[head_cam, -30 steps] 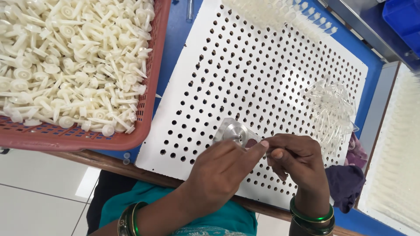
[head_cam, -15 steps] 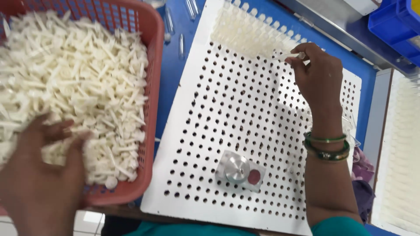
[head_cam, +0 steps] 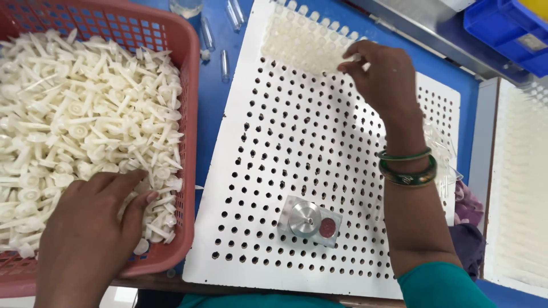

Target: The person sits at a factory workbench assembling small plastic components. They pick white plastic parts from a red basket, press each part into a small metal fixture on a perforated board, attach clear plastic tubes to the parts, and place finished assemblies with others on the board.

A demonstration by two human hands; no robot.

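Observation:
My left hand (head_cam: 97,217) lies palm down in a red plastic basket (head_cam: 188,68), its fingers spread on a heap of small white plastic pegs (head_cam: 85,120). My right hand (head_cam: 382,74) reaches to the far end of a white perforated board (head_cam: 297,142). Its fingertips pinch a small white peg beside rows of pegs standing in the holes (head_cam: 308,40). A small square metal tool with a round knob and a red dot (head_cam: 311,219) lies on the board near me.
Several clear small tubes (head_cam: 225,63) lie on the blue table between basket and board. A blue bin (head_cam: 508,28) stands at the far right. Another white tray full of pegs (head_cam: 522,188) lies at the right edge.
Both hands were together over the metal tool a second ago. The left went into the basket, the right to the board's far end, and the tool now lies loose on the board.

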